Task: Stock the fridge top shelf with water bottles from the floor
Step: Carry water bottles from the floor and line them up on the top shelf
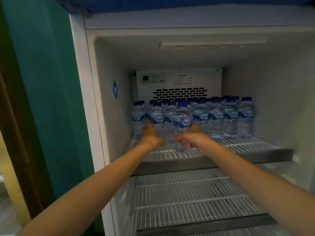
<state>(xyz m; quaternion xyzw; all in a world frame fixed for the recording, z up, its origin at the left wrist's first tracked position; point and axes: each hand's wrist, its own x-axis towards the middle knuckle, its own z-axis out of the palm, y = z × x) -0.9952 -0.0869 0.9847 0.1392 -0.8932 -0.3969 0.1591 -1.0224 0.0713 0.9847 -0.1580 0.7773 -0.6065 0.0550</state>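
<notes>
Several small clear water bottles (231,116) with blue caps and blue labels stand in rows at the back of the fridge's top wire shelf (247,144). My left hand (150,133) reaches in and grips a bottle (157,116) near the left of the rows. My right hand (194,138) holds the lower part of another bottle (182,120), upright, just in front of the rows, near the shelf's middle. Both bottles sit at shelf level; whether they touch the wire is hidden by my hands.
The fridge stands open, with a white back panel and vent (179,93) behind the bottles. A lower wire shelf (187,201) shows below. The fridge's left wall (110,108) is close to my left hand. A green wall (42,82) lies to the left.
</notes>
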